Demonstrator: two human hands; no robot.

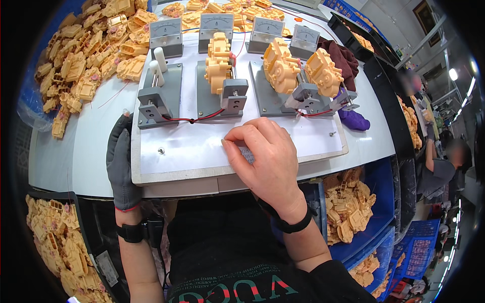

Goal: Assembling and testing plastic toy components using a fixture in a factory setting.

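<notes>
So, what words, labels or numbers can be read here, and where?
Black cloth shirt: large green and red letters, not quoted; smaller green lines, mostly blurred.
White paper sheet: grey characters by the bare right hand, partly hidden; not quoted.
Four grey and white rectangular meters: dial markings, mostly too small.
White rectangular label on the black bin: too blurred.

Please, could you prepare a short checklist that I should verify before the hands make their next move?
1. Gloved left hand beside the board's left edge: ok.
2. Right hand lifted off the board: cannot tell; it is over the front part, but contact is unclear.
3. Yellow part on the leftmost stand: not ok; only white posts show there.
4. Yellow part on the second stand: ok.
5. Four meters behind the stands: ok.
6. Meter readings: cannot tell, too small.
</notes>
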